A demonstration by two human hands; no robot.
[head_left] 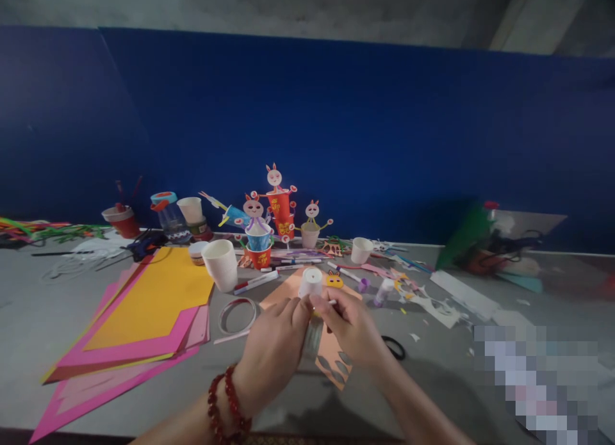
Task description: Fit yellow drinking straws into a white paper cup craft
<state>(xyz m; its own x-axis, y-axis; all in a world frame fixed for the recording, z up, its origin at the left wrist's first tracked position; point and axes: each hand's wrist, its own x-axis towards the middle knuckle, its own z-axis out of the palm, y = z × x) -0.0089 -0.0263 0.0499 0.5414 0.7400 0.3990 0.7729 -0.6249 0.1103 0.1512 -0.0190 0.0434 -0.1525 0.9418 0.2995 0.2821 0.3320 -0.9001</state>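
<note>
My left hand (281, 333), with red bead bracelets at the wrist, has its fingers closed at the near side of a small white paper cup (312, 280). The cup stands upside down, with a small dark mark in its base. My right hand (353, 320) meets the left one there, thumb and fingers pinched, and a thin white piece (331, 302) shows at its fingertips. Beneath lies a sheet of orange paper (335, 362) with cut-out holes. Just beyond my right hand is a yellow paper animal face (334, 279). The inner fingers are partly hidden.
Decorated cup figures (280, 208) stand at the back. Coloured paper sheets (158, 304), a white cup (221, 266) and a tape roll (237, 315) are left. Markers (256, 282), a glue stick (384, 292), black-handled scissors (394, 347) and paper scraps (437, 307) lie around.
</note>
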